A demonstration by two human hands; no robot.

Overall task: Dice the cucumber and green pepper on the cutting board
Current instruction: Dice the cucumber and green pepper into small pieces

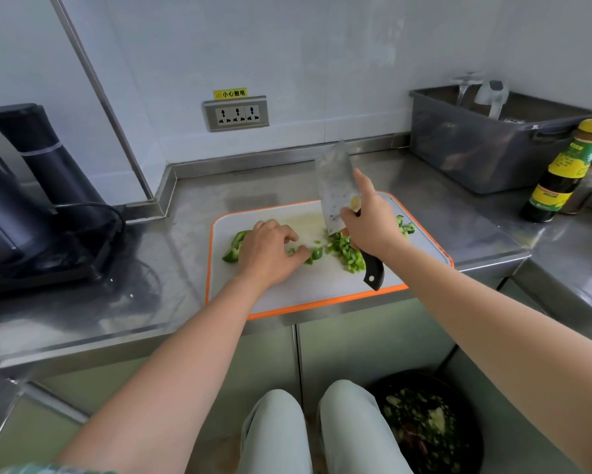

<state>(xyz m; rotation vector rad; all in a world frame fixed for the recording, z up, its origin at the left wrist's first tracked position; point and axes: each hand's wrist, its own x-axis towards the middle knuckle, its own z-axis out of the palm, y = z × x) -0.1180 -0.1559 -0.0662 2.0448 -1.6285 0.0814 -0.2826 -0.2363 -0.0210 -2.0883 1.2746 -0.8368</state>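
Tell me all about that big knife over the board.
The cleaver has a broad rectangular blade of dull grey metal, smeared and flecked, with a small yellow sticker near the handle. The black handle has a pale rivet and a hooked end. The right hand grips it, forefinger stretched along the blade. It tilts tip-up toward the wall, heel down by the diced green pepper on the cutting board.
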